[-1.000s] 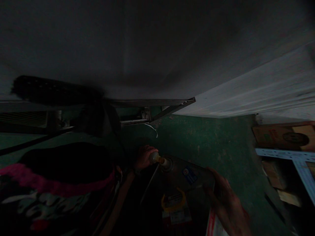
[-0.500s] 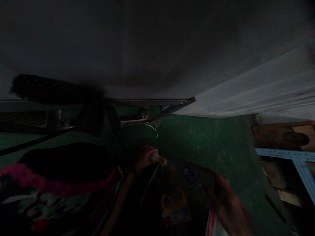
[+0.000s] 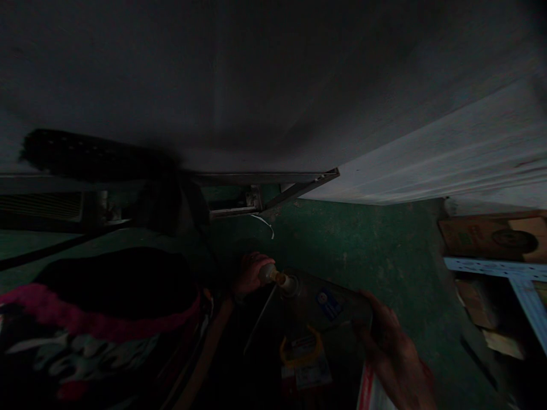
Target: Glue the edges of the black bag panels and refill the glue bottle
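Note:
The view is very dark. My left hand is closed round a small bottle with yellowish liquid, tipped with its neck in the mouth of a large clear jug. The jug has a blue sticker, a yellow handle and a label below it. My right hand grips the jug's right edge with its fingers curled over it. My left forearm runs down to the lower left, beside a dark garment with a pink stripe.
The floor is green and worn. A metal frame lies at the foot of a pale wall. At the right stand a cardboard box and a pale perforated shelf rail. A dark blurred object sits at the left.
Almost nothing has moved. My right hand has shifted very slightly on the jug's edge; the small bottle stays tipped at the jug's mouth.

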Tool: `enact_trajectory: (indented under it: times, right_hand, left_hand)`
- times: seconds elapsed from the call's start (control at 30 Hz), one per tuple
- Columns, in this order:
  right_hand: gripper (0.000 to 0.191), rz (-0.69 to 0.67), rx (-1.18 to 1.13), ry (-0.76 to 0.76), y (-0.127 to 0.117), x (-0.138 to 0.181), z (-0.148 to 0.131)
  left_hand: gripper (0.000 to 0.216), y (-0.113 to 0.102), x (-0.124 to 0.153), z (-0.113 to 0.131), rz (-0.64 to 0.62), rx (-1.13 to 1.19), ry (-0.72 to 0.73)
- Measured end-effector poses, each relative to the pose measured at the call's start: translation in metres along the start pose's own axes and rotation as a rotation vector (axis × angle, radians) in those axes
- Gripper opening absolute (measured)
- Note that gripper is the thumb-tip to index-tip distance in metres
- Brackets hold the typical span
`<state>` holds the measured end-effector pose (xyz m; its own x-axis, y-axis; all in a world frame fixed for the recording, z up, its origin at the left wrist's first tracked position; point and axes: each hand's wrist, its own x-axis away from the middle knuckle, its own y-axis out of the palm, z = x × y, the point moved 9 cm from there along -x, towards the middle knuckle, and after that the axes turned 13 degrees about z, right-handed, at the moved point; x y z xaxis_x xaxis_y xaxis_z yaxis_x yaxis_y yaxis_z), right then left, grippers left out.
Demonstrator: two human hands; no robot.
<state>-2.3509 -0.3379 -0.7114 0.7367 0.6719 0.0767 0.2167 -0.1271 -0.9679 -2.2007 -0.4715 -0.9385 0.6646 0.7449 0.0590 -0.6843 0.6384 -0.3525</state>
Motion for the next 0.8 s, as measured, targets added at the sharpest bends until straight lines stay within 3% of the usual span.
enact_trajectory:
  times: [0.5, 0.8]
  right_hand:
    - [0.059, 0.008, -0.059, 0.067, 0.0000, 0.0005, 0.0022]
    - [0.054, 0.033, -0.054, 0.000, -0.0009, 0.0020, 0.0020]
  left_hand:
    - [0.048, 0.0027, 0.0007, -0.0024, -0.019, 0.002, 0.001]
    - [0.046, -0.0015, 0.0001, 0.0017, 0.004, 0.013, 0.001]
